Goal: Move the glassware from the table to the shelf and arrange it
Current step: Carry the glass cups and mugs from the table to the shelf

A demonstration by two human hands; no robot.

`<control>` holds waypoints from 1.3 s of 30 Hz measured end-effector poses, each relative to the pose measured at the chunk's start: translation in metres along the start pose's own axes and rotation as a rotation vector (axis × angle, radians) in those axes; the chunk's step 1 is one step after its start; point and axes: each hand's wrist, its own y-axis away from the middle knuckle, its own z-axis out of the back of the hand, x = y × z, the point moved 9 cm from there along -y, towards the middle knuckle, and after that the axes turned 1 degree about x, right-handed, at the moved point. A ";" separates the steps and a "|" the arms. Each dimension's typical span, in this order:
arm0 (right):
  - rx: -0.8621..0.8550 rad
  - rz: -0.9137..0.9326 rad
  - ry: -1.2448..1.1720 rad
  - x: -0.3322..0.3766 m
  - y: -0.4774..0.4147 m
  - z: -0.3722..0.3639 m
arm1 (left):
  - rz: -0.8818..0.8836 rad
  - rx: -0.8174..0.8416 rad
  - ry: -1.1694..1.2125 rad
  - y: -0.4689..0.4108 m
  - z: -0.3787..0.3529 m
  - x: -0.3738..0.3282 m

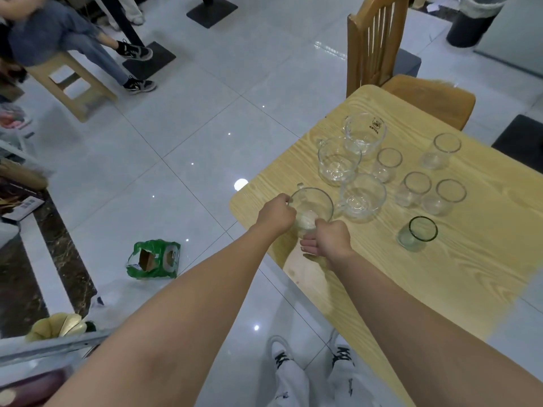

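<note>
Mugs (pixel 338 161): four.
Tumblers (pixel 412 189): five.
My left fingers (pixel 289 198): gripping 9 o'clock mug (pixel 318 201).
My right fingers (pixel 307 247): curled; hold unclear.

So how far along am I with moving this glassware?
Nothing looks done yet: no shelved glass is in view. In hand: the left hand grips the nearest mug, and the right hand holds a small glass. Left: three mugs and five glasses on the table.
</note>
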 end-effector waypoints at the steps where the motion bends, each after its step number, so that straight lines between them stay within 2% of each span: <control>1: -0.009 -0.007 0.010 0.000 -0.001 -0.002 | -0.009 0.005 -0.008 -0.001 -0.001 0.000; 8: -0.060 -0.021 0.151 0.005 -0.005 -0.005 | -0.033 0.035 -0.090 -0.006 0.007 0.002; 12: -0.029 0.020 0.303 0.016 0.002 -0.007 | -0.175 -0.042 -0.214 0.002 0.039 -0.010; 15: 0.019 0.082 0.396 0.037 0.014 -0.011 | -0.280 0.007 -0.312 0.006 0.059 -0.027; 20: 0.147 0.226 0.514 0.104 0.058 -0.019 | -0.253 0.077 -0.313 0.028 0.112 -0.055; 25: 0.239 0.368 0.625 0.179 0.114 -0.027 | -0.280 -0.076 -0.323 0.070 0.188 -0.087; 29: 0.256 0.476 0.682 0.228 0.155 -0.039 | -0.251 -0.186 -0.233 0.108 0.242 -0.105; 34: 0.325 0.633 0.609 0.273 0.205 -0.070 | -0.095 -0.342 -0.085 0.164 0.304 -0.096; 37: 0.462 0.688 0.455 0.283 0.241 -0.106 | 0.046 -0.505 0.047 0.205 0.342 -0.071; 39: 0.538 0.776 0.476 0.283 0.268 -0.136 | 0.119 -0.575 0.116 0.232 0.360 -0.053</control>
